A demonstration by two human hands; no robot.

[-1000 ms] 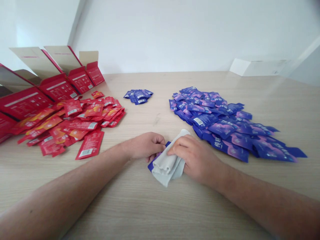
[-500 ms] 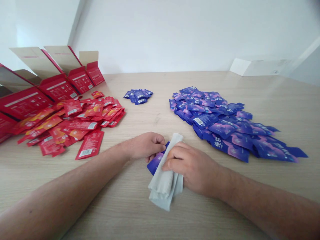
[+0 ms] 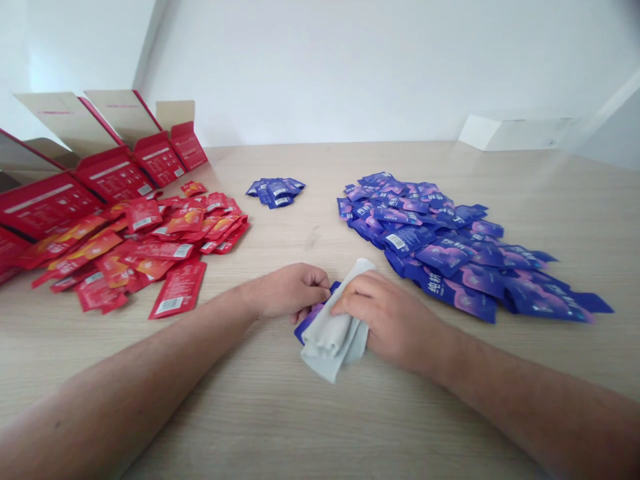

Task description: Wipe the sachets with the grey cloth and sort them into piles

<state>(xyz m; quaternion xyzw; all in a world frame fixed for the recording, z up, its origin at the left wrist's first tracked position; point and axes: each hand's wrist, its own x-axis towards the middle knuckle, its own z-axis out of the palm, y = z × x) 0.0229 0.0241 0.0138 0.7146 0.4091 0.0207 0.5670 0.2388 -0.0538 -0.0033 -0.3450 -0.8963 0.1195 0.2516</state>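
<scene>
My left hand is closed at the top left corner of a blue-purple sachet, pinching it near the table surface. Across that sachet lies a folded whitish cloth, which covers most of its printed face. My right hand grips the cloth from the right, thumb and fingers bunched on its upper part. The cloth's lower folds hang loosely towards me. Just past my hands to the right is a big pile of similar blue-purple sachets.
Red sachets are heaped at the left, before a row of open red boxes with raised flaps. A small cluster of blue sachets lies on the wooden table further back. At the back right stands a white box.
My right hand has moved the cloth slightly up and away from me over the sachet, and its lower folds have bunched. My left hand keeps its hold in nearly the same place.
</scene>
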